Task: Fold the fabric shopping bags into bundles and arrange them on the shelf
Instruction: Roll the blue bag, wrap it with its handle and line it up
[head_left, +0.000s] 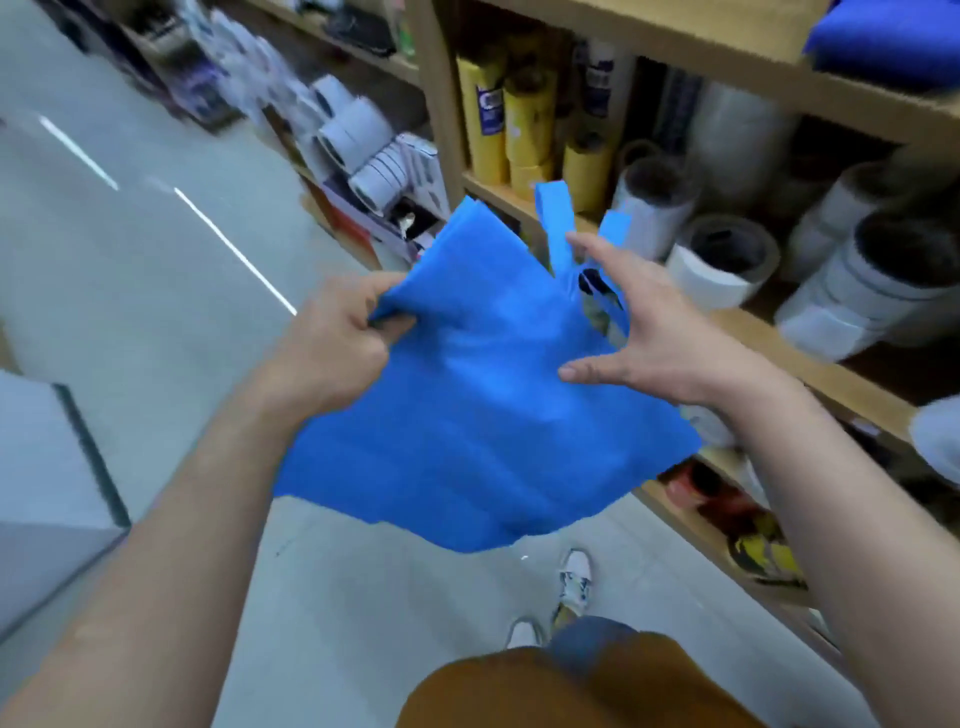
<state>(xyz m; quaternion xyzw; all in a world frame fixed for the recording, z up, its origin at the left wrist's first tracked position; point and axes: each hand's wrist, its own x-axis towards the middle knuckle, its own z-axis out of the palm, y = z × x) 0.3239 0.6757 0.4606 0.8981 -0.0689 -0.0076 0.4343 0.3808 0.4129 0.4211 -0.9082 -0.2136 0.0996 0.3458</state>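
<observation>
From the head camera, the person holds a blue bag in the air in front of the body, above the floor and just beside the wooden shelf. The bag hangs flat and a little creased, and its two handles stand up at the far edge.

The left hand grips the left top corner of the bag, with the fingers curled round a bunch of the cloth. The right hand is spread open with straight fingers. It is at the right side of the bag, near the handles, and its thumb lies over the cloth. I cannot tell if this hand really touches the bag.

On the shelf behind the bag stand yellow rolls and white tape rolls. On the upper board at the right top corner lies a blue bundle. Under the bag, two white shoes stand on the floor. The picture is somewhat blurred.
</observation>
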